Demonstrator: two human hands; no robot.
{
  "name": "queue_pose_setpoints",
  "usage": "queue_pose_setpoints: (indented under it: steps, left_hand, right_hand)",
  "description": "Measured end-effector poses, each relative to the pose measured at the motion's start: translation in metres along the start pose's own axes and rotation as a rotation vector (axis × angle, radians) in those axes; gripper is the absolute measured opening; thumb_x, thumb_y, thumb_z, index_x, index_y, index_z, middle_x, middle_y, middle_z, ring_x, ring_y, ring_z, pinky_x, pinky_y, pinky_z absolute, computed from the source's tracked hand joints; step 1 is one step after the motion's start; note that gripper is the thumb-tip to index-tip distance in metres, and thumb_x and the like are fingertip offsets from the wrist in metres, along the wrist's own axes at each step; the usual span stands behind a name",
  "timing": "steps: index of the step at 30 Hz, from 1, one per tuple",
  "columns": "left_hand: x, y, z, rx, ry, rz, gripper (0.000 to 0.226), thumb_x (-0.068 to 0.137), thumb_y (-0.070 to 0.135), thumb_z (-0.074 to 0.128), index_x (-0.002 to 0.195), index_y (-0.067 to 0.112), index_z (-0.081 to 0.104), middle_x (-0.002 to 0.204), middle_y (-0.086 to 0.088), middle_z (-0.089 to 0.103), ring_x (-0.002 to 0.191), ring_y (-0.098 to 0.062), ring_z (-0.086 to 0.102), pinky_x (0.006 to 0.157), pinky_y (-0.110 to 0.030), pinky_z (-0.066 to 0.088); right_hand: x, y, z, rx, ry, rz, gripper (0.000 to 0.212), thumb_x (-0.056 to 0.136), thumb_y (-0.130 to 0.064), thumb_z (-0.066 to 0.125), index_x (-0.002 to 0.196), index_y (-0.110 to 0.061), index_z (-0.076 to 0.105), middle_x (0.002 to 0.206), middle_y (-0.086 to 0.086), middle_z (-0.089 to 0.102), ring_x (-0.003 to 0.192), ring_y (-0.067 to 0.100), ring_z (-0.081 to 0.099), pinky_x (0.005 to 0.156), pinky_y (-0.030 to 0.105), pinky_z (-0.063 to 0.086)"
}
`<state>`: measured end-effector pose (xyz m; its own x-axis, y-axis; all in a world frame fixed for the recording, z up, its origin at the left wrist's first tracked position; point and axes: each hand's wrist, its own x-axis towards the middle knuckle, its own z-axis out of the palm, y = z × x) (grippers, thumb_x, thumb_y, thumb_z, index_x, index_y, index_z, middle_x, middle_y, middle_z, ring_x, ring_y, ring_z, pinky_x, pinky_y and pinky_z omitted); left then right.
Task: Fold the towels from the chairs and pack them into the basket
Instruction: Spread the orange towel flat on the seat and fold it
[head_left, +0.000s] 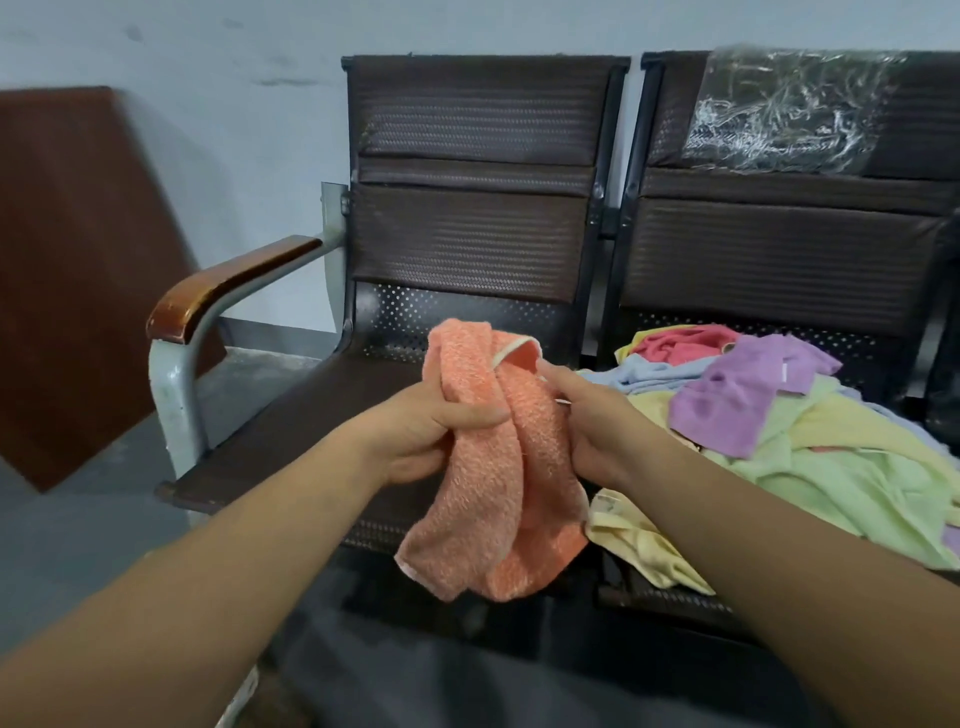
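Head view shows your left hand (415, 434) and right hand (587, 415) both gripping the bunched orange towel (488, 467), held in the air over the left chair's seat (291, 436). Just to its right, a heap of loose towels (810, 436) covers the neighbouring chair (779, 249).

The orange towel (488, 467) has a cream edge, the others are a purple towel (727, 400), a light green towel (831, 483), a pale yellow towel (641, 545), a pink towel (680, 345) and a light blue towel (652, 370), and the chairs (467, 239) are dark brown with dotted perforations.
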<state>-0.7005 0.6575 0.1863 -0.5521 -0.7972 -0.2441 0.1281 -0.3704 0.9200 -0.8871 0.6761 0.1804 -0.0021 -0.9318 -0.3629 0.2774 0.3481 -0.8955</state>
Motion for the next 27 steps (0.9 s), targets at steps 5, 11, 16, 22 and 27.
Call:
queue_pose_setpoints:
  steps: [5,11,16,22,27]
  left_hand:
    - [0.001,0.011,0.009,0.032,0.211,0.039,0.038,0.076,-0.021,0.043,0.105,-0.005,0.062,0.095,-0.022,0.068,0.084,-0.033,0.07,0.088,-0.049,0.055]
    - [-0.001,0.014,0.011,0.04,0.355,0.024,0.021,0.09,-0.011,0.054,0.106,-0.003,0.066,0.093,-0.018,0.071,0.08,-0.029,0.072,0.072,-0.039,0.061]
    - [0.01,0.012,-0.026,0.006,0.589,0.014,0.013,0.098,0.004,0.056,0.101,0.0,0.068,0.106,-0.02,0.071,0.084,-0.027,0.07,0.069,-0.038,0.056]
    - [0.005,0.009,-0.022,0.2,0.509,0.079,0.037,0.096,0.018,0.063,0.13,0.026,0.051,0.117,-0.016,0.065,0.089,-0.029,0.07,0.072,-0.041,0.057]
    - [-0.004,0.01,-0.014,1.082,0.183,0.011,0.053,0.068,0.061,0.08,0.116,0.043,0.065,0.12,0.012,0.06,0.102,-0.009,0.061,0.083,-0.025,0.05]
  right_hand:
    - [0.003,0.002,-0.001,-0.077,-0.076,0.136,0.074,0.086,-0.078,0.046,0.127,-0.019,0.065,0.116,0.011,0.073,0.112,0.032,0.067,0.104,0.049,0.048]
    - [-0.005,0.0,0.004,0.04,-0.086,0.042,0.042,0.096,-0.035,0.063,0.124,-0.004,0.066,0.113,0.015,0.073,0.108,0.028,0.069,0.098,0.043,0.053]
    - [-0.007,-0.012,-0.006,0.217,0.042,-0.117,0.023,0.097,-0.026,0.064,0.1,-0.004,0.068,0.087,0.012,0.072,0.078,0.023,0.07,0.076,0.036,0.059]
    - [-0.005,-0.009,-0.011,0.122,0.005,-0.156,0.033,0.087,-0.02,0.071,0.11,0.004,0.068,0.107,0.021,0.072,0.098,0.033,0.069,0.098,0.046,0.053]
    - [-0.002,-0.004,-0.012,-0.03,-0.023,-0.152,0.032,0.091,-0.014,0.066,0.116,0.007,0.065,0.105,0.023,0.069,0.096,0.032,0.065,0.094,0.047,0.051]
